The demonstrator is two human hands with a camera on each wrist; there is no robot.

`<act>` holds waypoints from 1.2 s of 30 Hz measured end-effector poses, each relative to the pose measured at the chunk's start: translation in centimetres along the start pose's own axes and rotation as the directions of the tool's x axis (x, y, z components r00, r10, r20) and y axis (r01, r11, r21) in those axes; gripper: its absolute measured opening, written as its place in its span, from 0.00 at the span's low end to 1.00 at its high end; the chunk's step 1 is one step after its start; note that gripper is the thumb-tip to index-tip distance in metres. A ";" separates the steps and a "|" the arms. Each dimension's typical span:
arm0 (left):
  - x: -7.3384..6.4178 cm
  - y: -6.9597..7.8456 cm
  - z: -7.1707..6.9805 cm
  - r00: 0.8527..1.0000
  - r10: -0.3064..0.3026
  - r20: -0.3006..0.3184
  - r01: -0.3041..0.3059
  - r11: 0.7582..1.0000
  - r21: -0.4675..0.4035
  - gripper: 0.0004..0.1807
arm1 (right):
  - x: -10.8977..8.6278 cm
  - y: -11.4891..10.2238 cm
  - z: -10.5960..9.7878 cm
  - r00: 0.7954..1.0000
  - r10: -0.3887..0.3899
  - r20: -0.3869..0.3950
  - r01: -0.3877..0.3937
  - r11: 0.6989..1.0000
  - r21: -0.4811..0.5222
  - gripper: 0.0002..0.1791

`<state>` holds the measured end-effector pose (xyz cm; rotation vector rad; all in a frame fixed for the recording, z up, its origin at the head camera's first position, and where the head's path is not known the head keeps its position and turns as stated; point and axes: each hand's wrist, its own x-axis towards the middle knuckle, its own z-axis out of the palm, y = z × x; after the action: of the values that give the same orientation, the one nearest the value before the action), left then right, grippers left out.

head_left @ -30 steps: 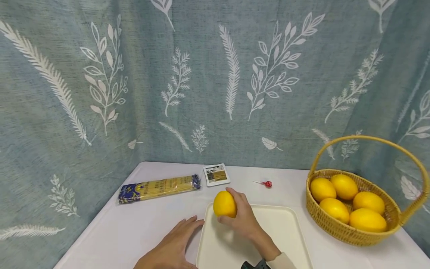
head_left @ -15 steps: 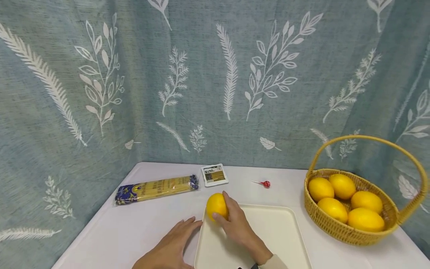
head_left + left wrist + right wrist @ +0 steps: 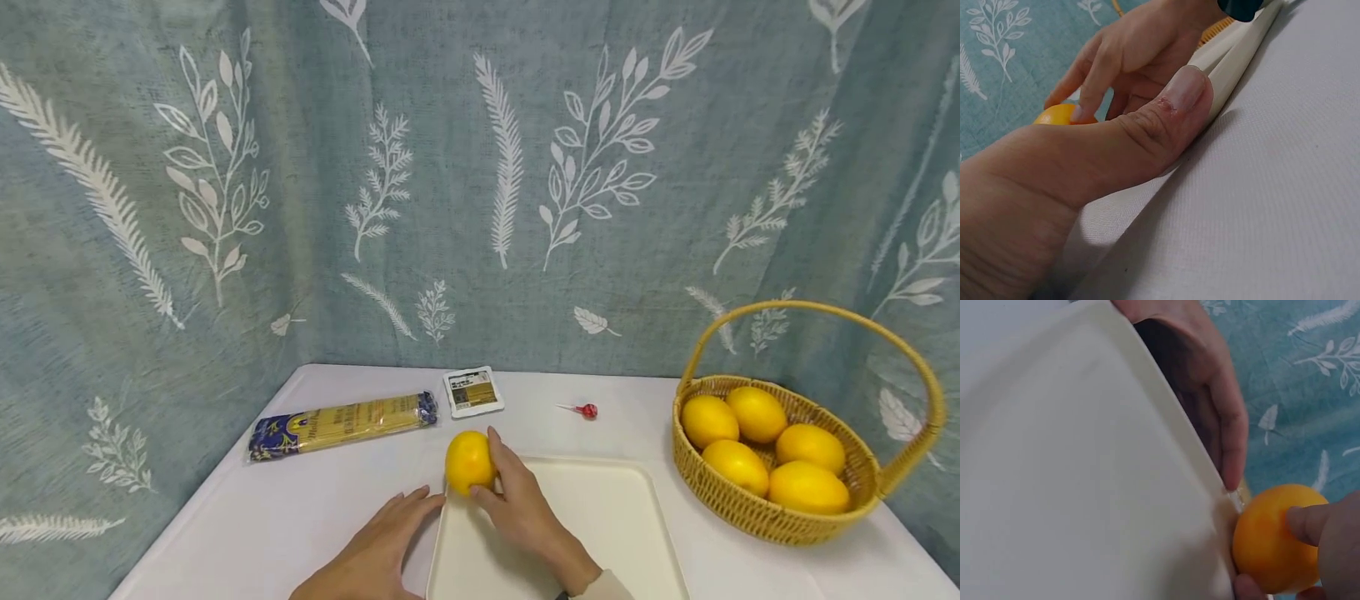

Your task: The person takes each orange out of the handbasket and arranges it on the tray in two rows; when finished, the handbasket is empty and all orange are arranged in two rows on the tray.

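My right hand [image 3: 525, 518] grips a yellow lemon [image 3: 470, 461] over the far left corner of a cream rectangular tray [image 3: 592, 521]. In the right wrist view the lemon [image 3: 1266, 547] sits against the tray's rim [image 3: 1166, 412], with a thumb and fingertips around it. My left hand [image 3: 375, 543] lies along the tray's left side, its extended fingers and thumb touching the edge. Seen from the left wrist, the left thumb [image 3: 1179, 106] rests by the tray's side [image 3: 1235, 62], and only a bit of the lemon [image 3: 1057, 115] shows behind it.
A wicker basket [image 3: 750, 521] with a tall handle holds several lemons at the right. Behind the tray lie a pack of spaghetti [image 3: 345, 425], a small white-edged packet [image 3: 473, 392] and a red lollipop [image 3: 588, 411]. A patterned curtain [image 3: 465, 208] borders the white table.
The right hand has carried the lemon left and slightly down toward the tray's far left corner. The left hand keeps its place at the tray's edge. The view has shifted slightly.
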<state>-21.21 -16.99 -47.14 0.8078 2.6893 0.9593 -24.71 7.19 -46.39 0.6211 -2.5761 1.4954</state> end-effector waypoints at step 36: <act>-0.2 -0.3 0.0 1.000 -0.004 0.014 0.004 1.000 -0.020 0.64 | -0.4 -1.5 -13.8 0.914 0.240 -0.328 -0.208 0.969 0.131 0.28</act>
<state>-21.25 -17.32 -47.32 0.8020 2.6641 0.9740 -25.34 18.43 -38.23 0.0569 -2.3779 1.6287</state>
